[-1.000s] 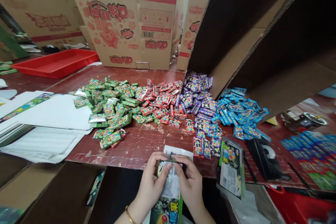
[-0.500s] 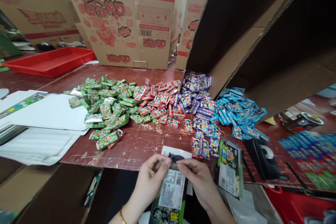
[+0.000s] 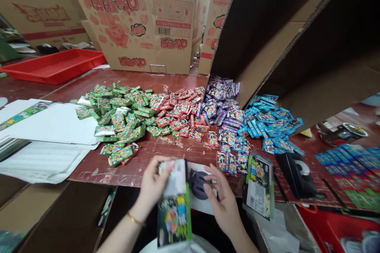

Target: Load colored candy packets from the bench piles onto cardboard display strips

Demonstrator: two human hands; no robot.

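Note:
My left hand (image 3: 152,184) grips the top of a tall green and black printed carton (image 3: 174,209), which now stands upright near the table's front edge. My right hand (image 3: 222,201) is beside it, fingers resting on a white card with a dark round picture (image 3: 199,185). Beyond lie heaps of small candy packets: green (image 3: 118,116), red (image 3: 181,116), purple (image 3: 222,114) and blue (image 3: 270,122). A second printed carton (image 3: 259,185) stands to the right.
A black tape dispenser (image 3: 297,174) sits right of the second carton. A big open cardboard box (image 3: 285,35) overhangs the right side. White sheets (image 3: 50,134) lie at left, a red tray (image 3: 55,66) and printed cartons (image 3: 139,16) behind.
The carton was flat between both hands with its barcode side up; now my left hand has turned it upright, and my right hand has let go and moved onto the white card.

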